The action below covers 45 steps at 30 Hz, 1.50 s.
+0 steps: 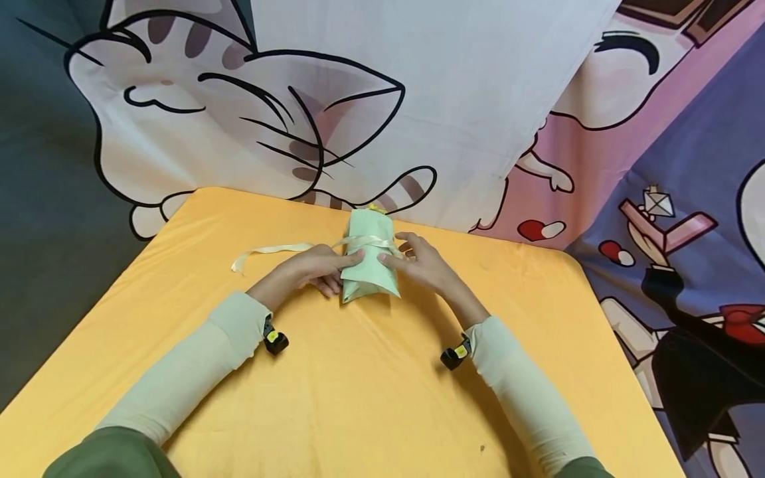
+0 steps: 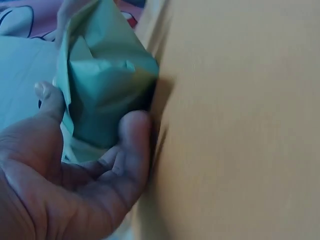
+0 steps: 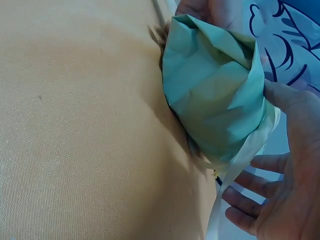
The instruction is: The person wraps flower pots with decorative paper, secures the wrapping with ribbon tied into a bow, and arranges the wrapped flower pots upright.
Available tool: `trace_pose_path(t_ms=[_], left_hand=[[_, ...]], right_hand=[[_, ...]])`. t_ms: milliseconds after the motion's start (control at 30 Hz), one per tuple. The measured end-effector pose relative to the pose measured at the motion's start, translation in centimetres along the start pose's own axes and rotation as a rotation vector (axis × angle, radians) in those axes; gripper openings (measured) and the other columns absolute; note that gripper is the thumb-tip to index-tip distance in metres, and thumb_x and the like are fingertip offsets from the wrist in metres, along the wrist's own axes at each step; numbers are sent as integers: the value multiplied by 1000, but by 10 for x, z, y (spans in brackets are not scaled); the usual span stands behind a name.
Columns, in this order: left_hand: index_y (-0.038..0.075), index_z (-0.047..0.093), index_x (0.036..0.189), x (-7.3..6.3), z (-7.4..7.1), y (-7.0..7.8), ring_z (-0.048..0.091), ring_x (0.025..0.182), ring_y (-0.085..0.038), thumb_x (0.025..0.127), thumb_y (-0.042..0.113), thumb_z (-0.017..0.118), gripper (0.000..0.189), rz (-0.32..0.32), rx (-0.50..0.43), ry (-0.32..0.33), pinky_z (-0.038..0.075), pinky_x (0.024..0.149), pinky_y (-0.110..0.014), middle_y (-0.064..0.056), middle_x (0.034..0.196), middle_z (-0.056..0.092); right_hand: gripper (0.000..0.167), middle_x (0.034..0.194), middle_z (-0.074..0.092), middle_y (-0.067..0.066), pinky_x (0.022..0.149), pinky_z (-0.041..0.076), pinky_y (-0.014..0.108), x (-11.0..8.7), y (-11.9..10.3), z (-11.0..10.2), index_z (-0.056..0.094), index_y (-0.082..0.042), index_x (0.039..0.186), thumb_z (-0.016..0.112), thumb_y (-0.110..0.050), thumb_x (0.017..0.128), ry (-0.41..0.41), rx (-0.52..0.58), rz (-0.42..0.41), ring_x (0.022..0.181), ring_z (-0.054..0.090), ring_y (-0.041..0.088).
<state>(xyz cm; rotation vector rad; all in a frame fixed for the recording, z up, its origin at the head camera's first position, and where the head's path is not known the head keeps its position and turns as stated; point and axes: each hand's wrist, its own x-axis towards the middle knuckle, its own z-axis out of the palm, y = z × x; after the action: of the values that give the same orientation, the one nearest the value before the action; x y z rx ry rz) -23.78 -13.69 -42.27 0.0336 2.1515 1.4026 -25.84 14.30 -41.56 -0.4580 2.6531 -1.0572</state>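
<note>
A small bundle wrapped in pale green paper (image 1: 369, 265) lies on the yellow-covered table, its folded end towards me. Around its middle runs a cream ribbon (image 1: 366, 241), one tail trailing left across the cloth. Yellow bits (image 1: 376, 208) poke out at the far end. My left hand (image 1: 312, 267) holds the bundle's left side, thumb on top and fingers low beside it; in the left wrist view the thumb and forefinger (image 2: 134, 131) bracket the paper. My right hand (image 1: 422, 264) rests its thumb on the right side, the other fingers spread loosely near the ribbon (image 3: 245, 156).
The yellow cloth (image 1: 370, 398) covers the table, with its far edge just behind the bundle. Against that edge hangs a printed cat backdrop (image 1: 466, 99). More printed cloth (image 1: 705, 265) stands along the right side. Each wrist wears a small black camera (image 1: 276, 341).
</note>
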Motion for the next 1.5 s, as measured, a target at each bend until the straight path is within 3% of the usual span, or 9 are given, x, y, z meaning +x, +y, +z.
trace_pose_path(t_ms=[133,233,367,500,600,900,1200,1367,1500], left_hand=[[7,61,102,1,-7,-1,58,82,-23,94,81,75,76,102,336,234,52,73,-35,-7,93,61],[7,52,127,6,-10,-3,51,116,-32,92,75,82,83,235,415,316,48,98,-47,-14,125,55],[8,47,127,14,-13,-7,49,110,-30,99,61,83,71,330,339,231,44,96,-44,-11,117,51],[11,47,113,18,-14,-10,46,82,-21,101,61,80,61,327,276,170,41,75,-34,-2,92,44],[12,47,111,18,-15,-11,45,79,-19,100,64,80,63,325,266,164,40,72,-32,0,89,44],[16,50,107,10,-22,-17,42,79,-20,103,71,72,59,308,298,160,38,74,-34,-1,88,41],[2,60,96,9,-27,-26,37,66,-16,118,52,57,54,403,231,115,34,65,-29,-1,77,46],[-5,62,96,6,-30,-27,32,66,-15,119,41,59,52,421,167,81,29,66,-29,-8,82,46],[-7,60,90,3,-33,-27,34,65,-17,118,37,60,52,402,124,66,31,67,-30,-12,80,47]], right_hand=[[89,147,68,17,113,57,59,4,2,0,46,-22,167,65,-78,101,-30,-8,19,134,67,37],[86,129,72,17,97,59,52,5,5,1,48,-21,164,63,-78,101,-37,-25,11,114,69,34],[88,126,73,18,92,57,49,7,8,0,45,-20,165,60,-81,102,-62,-35,8,109,70,34],[92,145,71,18,107,59,55,7,10,-4,42,-23,164,57,-87,100,-110,-32,29,131,71,36],[95,149,66,20,110,57,60,6,12,-7,43,-23,163,59,-89,97,-112,-33,46,135,67,38],[77,129,68,18,98,54,51,5,25,-14,57,-17,152,47,-80,109,-76,-123,27,112,63,32],[74,135,78,12,103,55,51,1,35,-19,83,-15,106,43,-77,113,-86,-141,-7,116,69,31],[81,113,79,9,84,48,42,-5,37,-20,83,-15,85,40,-77,113,-108,-135,8,85,57,24],[83,83,60,3,72,39,37,-8,38,-22,79,-11,81,39,-76,114,-125,-114,12,70,39,18]])
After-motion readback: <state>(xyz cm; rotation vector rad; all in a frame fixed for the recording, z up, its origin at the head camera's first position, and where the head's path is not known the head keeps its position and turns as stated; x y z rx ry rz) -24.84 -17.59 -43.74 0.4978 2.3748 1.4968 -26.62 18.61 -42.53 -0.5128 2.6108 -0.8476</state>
